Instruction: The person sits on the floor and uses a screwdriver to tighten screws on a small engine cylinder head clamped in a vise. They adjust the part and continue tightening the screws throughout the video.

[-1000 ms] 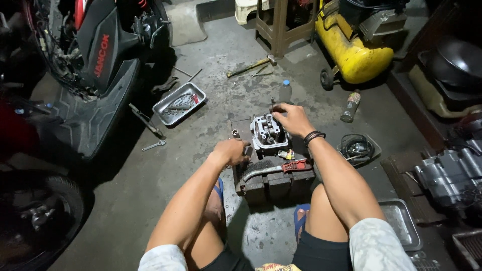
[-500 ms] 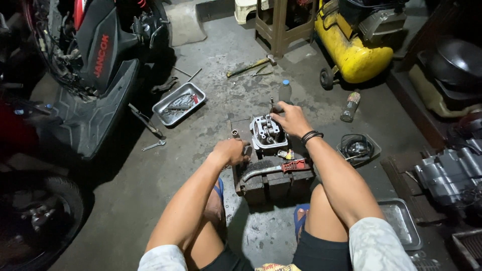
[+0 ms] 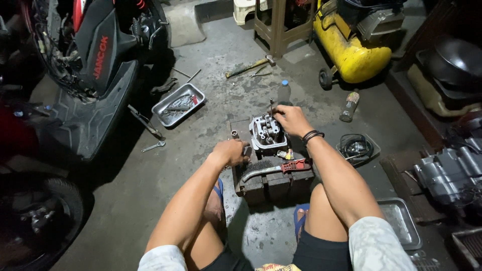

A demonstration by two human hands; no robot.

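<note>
A grey metal engine cylinder head (image 3: 267, 133) stands on a dark block (image 3: 273, 180) on the concrete floor between my knees. My right hand (image 3: 291, 119) rests on the far right side of the head, fingers pinched on a thin upright rod (image 3: 271, 106). My left hand (image 3: 232, 151) is curled shut at the left front of the block, beside the head; what it holds is hidden. A tool with a red handle (image 3: 281, 168) lies across the block in front of the head.
A scooter (image 3: 95, 65) stands at the left, with a metal tray of tools (image 3: 178, 104) and a wrench (image 3: 153, 146) by it. A hammer (image 3: 248, 67), a yellow air compressor (image 3: 351, 50), a can (image 3: 349, 106), coiled cable (image 3: 354, 147), another tray (image 3: 399, 221) and engine parts (image 3: 449, 170) lie around.
My right hand has shifted slightly on the far side of the cylinder head. The left hand stays at the block's left edge.
</note>
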